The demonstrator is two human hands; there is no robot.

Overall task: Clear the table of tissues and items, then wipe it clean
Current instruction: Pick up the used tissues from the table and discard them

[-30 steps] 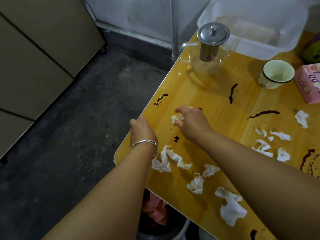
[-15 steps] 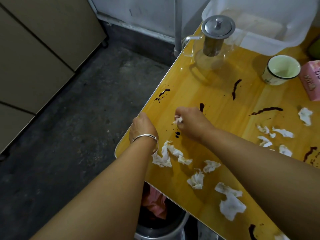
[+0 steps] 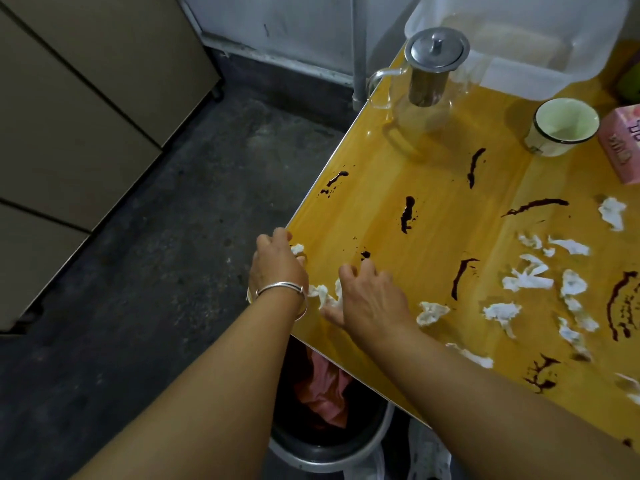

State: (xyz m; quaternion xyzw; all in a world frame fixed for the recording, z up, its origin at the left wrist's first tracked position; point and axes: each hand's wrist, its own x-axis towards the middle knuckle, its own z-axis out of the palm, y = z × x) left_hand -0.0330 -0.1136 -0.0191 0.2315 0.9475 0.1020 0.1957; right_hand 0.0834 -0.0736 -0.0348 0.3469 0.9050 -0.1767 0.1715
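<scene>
Several torn tissues (image 3: 526, 280) lie scattered over the near and right part of the yellow table (image 3: 433, 174), among dark spill streaks (image 3: 407, 213).

- Our left hand (image 3: 277, 265) sits at the table's left edge, fingers curled round a tissue scrap (image 3: 297, 249).
- Our right hand (image 3: 372, 299) lies palm down just beside it, fingers bent and spread over a tissue clump (image 3: 323, 296); we cannot tell whether it grips.

Hazards, as we judge them:
- Dragging tissues through wet streaks would smear them wider.
- Scraps pushed past the edge could miss the bin (image 3: 367, 445) below.
- A wide reach could knock the glass teapot (image 3: 429, 84) or cup (image 3: 562, 128) at the far side.
</scene>
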